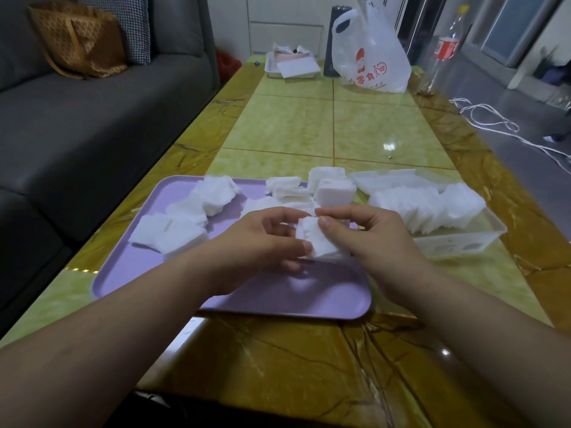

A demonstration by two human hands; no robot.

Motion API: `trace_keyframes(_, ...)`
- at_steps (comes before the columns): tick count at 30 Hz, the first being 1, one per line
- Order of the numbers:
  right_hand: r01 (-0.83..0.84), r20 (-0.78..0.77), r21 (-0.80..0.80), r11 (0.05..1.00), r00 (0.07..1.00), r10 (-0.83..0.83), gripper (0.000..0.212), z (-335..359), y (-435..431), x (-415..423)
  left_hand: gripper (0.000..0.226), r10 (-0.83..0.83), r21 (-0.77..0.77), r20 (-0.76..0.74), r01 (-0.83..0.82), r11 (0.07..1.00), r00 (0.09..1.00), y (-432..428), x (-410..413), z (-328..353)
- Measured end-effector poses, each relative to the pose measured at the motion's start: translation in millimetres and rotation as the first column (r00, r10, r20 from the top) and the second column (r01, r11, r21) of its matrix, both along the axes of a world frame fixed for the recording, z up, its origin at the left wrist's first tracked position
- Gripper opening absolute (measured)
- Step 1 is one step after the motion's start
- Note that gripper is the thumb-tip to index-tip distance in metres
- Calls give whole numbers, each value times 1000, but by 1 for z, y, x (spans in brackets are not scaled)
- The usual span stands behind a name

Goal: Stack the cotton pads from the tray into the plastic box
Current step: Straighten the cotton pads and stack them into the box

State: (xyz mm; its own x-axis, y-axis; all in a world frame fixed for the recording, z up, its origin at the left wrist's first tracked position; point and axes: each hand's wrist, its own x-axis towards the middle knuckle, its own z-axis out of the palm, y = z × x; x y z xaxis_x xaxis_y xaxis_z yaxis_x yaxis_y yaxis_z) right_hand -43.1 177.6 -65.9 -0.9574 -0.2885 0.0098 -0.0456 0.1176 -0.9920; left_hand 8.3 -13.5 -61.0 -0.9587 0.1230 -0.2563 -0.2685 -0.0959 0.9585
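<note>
A lilac tray [278, 295] lies on the table with several loose heaps of white square cotton pads [185, 217] along its far and left side. Over the tray's middle, my left hand [262, 242] and my right hand [370, 239] both grip one small stack of cotton pads [318, 242], thumbs on top. Right of the tray stands the clear plastic box [457, 242], holding a row of pads [432, 208] set on edge. Its lid [398, 179] lies just behind it.
The table is glossy green and amber stone. At its far end are a white plastic bag [370, 57], a white tray with paper [292, 67] and a clear bottle [445, 47]. A grey sofa [92, 118] runs along the left. White cable [494, 122] lies on the floor at right.
</note>
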Motion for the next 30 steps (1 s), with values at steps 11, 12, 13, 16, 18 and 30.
trace_keyframes(11, 66, -17, 22, 998, 998, -66, 13, -4, 1, -4, 21, 82, -27, -25, -83, 996, 996, 4, -2, -3)
trace_keyframes(12, 66, -26, 28, 997, 998, -65, 12, -4, 1, -5, 17, 84, -15, -11, -84, 996, 996, 5, -3, -2)
trace_keyframes(13, 58, -34, 33, 998, 998, -57, 9, -5, 1, -6, 13, 89, -1, 6, -89, 996, 996, 5, -3, -1)
trace_keyframes(16, -3, -64, 54, 999, 998, 6, 6, -3, 0, -4, 10, 133, 7, 43, -134, 991, 990, 7, -5, -1)
trace_keyframes(18, -35, -70, 51, 998, 997, 39, 6, -2, 0, -2, 9, 152, -4, 61, -152, 988, 986, 7, -5, -2)
trace_keyframes(30, -16, -34, 26, 1000, 999, 17, 2, -4, -2, -1, 30, 147, 56, 125, -155, 986, 981, 4, -9, -5)
